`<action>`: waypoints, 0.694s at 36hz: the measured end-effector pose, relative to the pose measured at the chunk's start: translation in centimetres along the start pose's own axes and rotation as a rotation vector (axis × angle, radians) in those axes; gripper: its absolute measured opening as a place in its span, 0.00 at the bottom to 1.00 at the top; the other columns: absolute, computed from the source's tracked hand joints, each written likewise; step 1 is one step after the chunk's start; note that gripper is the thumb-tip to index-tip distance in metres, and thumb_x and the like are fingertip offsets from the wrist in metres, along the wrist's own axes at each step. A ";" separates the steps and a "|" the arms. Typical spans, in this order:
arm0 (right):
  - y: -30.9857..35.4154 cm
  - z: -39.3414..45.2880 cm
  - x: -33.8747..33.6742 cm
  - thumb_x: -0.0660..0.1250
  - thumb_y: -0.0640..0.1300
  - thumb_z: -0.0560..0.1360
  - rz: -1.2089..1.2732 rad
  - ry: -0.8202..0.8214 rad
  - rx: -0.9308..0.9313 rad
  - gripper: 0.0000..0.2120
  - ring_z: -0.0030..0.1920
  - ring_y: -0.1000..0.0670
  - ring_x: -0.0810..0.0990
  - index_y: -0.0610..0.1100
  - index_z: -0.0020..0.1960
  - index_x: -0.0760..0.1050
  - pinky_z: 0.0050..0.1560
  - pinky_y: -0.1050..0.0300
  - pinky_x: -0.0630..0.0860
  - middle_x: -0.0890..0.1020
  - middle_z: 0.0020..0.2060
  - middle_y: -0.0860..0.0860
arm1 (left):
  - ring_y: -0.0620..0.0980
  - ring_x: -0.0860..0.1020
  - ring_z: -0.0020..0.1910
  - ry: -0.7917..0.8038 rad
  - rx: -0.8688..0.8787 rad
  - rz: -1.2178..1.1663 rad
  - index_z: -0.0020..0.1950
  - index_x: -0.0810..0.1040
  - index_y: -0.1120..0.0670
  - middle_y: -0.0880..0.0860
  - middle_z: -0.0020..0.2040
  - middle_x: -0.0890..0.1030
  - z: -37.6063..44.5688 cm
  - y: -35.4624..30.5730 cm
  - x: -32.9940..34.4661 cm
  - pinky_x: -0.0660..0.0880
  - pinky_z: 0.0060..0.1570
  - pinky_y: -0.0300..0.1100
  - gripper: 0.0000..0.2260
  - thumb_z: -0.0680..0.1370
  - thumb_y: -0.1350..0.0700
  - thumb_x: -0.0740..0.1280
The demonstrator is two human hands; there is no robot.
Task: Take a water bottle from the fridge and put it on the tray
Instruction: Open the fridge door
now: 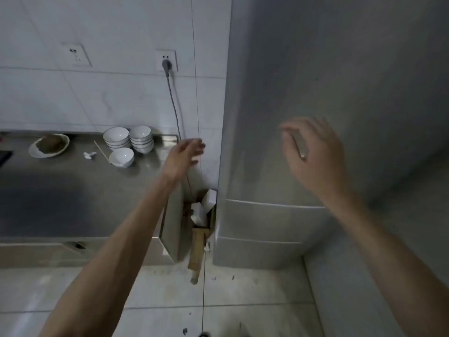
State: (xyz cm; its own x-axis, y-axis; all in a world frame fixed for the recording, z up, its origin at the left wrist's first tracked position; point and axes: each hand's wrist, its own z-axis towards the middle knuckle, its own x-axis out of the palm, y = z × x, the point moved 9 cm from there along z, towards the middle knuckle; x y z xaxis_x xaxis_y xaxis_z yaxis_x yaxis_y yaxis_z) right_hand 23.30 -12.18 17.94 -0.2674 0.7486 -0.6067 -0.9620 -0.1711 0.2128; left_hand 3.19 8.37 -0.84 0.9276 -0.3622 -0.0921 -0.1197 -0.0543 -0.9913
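Observation:
A tall grey fridge (328, 81) fills the right half of the view, its doors closed. My right hand (315, 156) hovers in front of the upper door, fingers spread and empty. My left hand (184, 156) is raised near the fridge's left edge, over the gap between the fridge and the counter, fingers loosely apart and holding nothing. No water bottle and no tray are in view.
A steel counter (73, 190) runs along the left with stacked white bowls (128, 139), a single bowl (121, 157) and a plate of food (49, 145). A grey cable (173, 103) hangs from a wall socket. Boxes and a wooden piece (198, 249) fill the gap beside the fridge.

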 end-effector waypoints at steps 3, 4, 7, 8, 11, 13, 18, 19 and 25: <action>4.4 5.0 -0.8 0.63 0.39 0.80 -0.215 -0.086 -0.326 0.09 0.53 0.40 0.82 0.40 0.51 0.82 0.56 0.51 0.76 0.84 0.51 0.44 | 0.50 0.82 0.65 0.036 0.083 -0.038 0.68 0.80 0.53 0.51 0.65 0.84 3.6 -6.6 1.4 0.81 0.63 0.49 0.17 0.84 0.45 0.64; 5.8 6.9 -0.5 0.63 0.39 0.79 -0.296 -0.096 -0.417 0.09 0.55 0.40 0.82 0.40 0.51 0.82 0.57 0.49 0.77 0.84 0.52 0.44 | 0.50 0.82 0.66 0.055 0.101 -0.033 0.70 0.79 0.54 0.51 0.65 0.84 4.5 -8.9 2.1 0.81 0.63 0.50 0.19 0.84 0.44 0.64; 8.2 10.8 2.4 0.61 0.42 0.79 -0.546 -0.023 -0.660 0.11 0.59 0.39 0.81 0.40 0.51 0.81 0.67 0.45 0.75 0.83 0.54 0.42 | 0.49 0.83 0.65 0.133 0.170 -0.063 0.70 0.78 0.53 0.51 0.63 0.85 6.2 -12.6 4.6 0.83 0.58 0.47 0.21 0.83 0.42 0.64; 8.1 12.1 3.7 0.59 0.43 0.80 -0.625 0.023 -0.716 0.12 0.59 0.39 0.81 0.40 0.51 0.81 0.69 0.43 0.74 0.83 0.53 0.42 | 0.49 0.84 0.63 0.155 0.189 -0.060 0.69 0.78 0.53 0.51 0.62 0.86 6.6 -13.3 5.2 0.84 0.54 0.44 0.21 0.83 0.42 0.64; 8.2 14.7 6.2 0.59 0.42 0.80 -0.770 0.115 -0.878 0.12 0.58 0.38 0.80 0.40 0.47 0.80 0.70 0.41 0.74 0.82 0.50 0.42 | 0.46 0.86 0.55 0.137 0.238 -0.035 0.70 0.77 0.53 0.52 0.60 0.85 7.6 -14.9 6.0 0.84 0.45 0.37 0.18 0.84 0.46 0.63; 7.9 15.4 7.4 0.59 0.44 0.80 -0.868 0.134 -0.978 0.14 0.59 0.38 0.81 0.40 0.47 0.81 0.74 0.39 0.70 0.83 0.47 0.42 | 0.39 0.85 0.42 0.111 0.276 0.028 0.69 0.76 0.55 0.52 0.56 0.85 7.8 -15.2 6.3 0.81 0.37 0.33 0.15 0.85 0.50 0.62; 8.6 16.2 9.4 0.62 0.47 0.78 -0.916 0.166 -0.998 0.15 0.42 0.43 0.80 0.45 0.38 0.83 0.66 0.46 0.78 0.82 0.36 0.48 | 0.45 0.77 0.39 0.029 0.285 0.165 0.62 0.79 0.57 0.51 0.46 0.84 8.5 -14.8 6.1 0.75 0.33 0.34 0.13 0.85 0.54 0.59; 8.6 16.4 10.0 0.62 0.47 0.77 -0.944 0.205 -0.970 0.14 0.41 0.45 0.79 0.46 0.38 0.83 0.62 0.48 0.78 0.82 0.35 0.49 | 0.45 0.78 0.41 0.016 0.285 0.203 0.64 0.79 0.57 0.52 0.49 0.85 8.5 -14.8 6.1 0.74 0.37 0.35 0.14 0.85 0.54 0.58; 8.8 16.4 11.2 0.63 0.46 0.75 -0.997 0.355 -0.912 0.12 0.43 0.48 0.79 0.49 0.39 0.84 0.59 0.53 0.77 0.84 0.38 0.52 | 0.39 0.78 0.42 -0.018 0.302 0.256 0.65 0.80 0.58 0.43 0.44 0.82 7.9 -15.3 6.0 0.72 0.38 0.35 0.15 0.85 0.57 0.57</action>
State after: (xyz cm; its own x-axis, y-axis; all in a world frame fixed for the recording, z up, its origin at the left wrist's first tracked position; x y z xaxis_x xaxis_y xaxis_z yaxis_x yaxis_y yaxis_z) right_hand 12.70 5.20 25.52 0.6751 0.6233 -0.3945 -0.4132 -0.1236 -0.9022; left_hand 13.33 14.36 13.01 0.8874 -0.3123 -0.3391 -0.2411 0.3125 -0.9188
